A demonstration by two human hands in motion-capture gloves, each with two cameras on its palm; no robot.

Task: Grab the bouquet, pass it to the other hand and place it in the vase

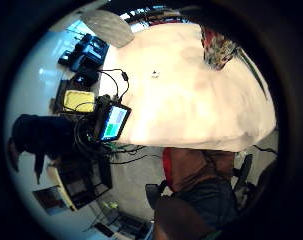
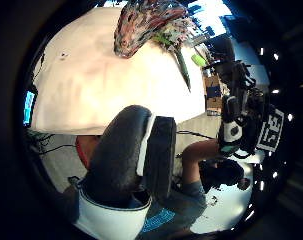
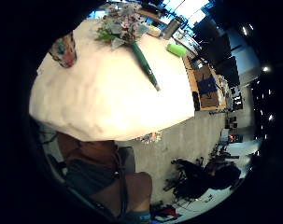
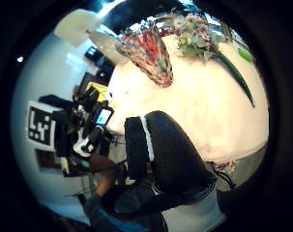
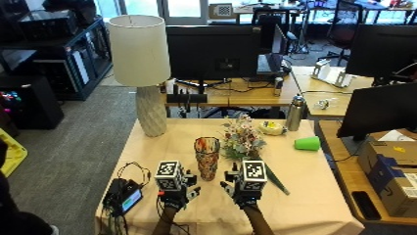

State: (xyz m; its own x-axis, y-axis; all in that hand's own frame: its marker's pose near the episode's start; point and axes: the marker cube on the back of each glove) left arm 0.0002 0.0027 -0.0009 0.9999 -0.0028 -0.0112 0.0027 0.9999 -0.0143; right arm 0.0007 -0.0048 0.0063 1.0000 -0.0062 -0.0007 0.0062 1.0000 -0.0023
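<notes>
Your left hand (image 5: 174, 192) and right hand (image 5: 242, 192) are hovering open, holding nothing, flanking the vase (image 5: 206, 158); bouquet (image 5: 242, 139) is lying beside it; no readable writing.

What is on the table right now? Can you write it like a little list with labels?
table: tan cloth
vase: colourful glass, upright, holding no flowers
bouquet: lying on the table right of the vase, green stem toward the person
left hand: above the table near the vase, holds nothing
right hand: by the bouquet's stem, not gripping it
also there: lamp, green cup, metal bottle
</notes>
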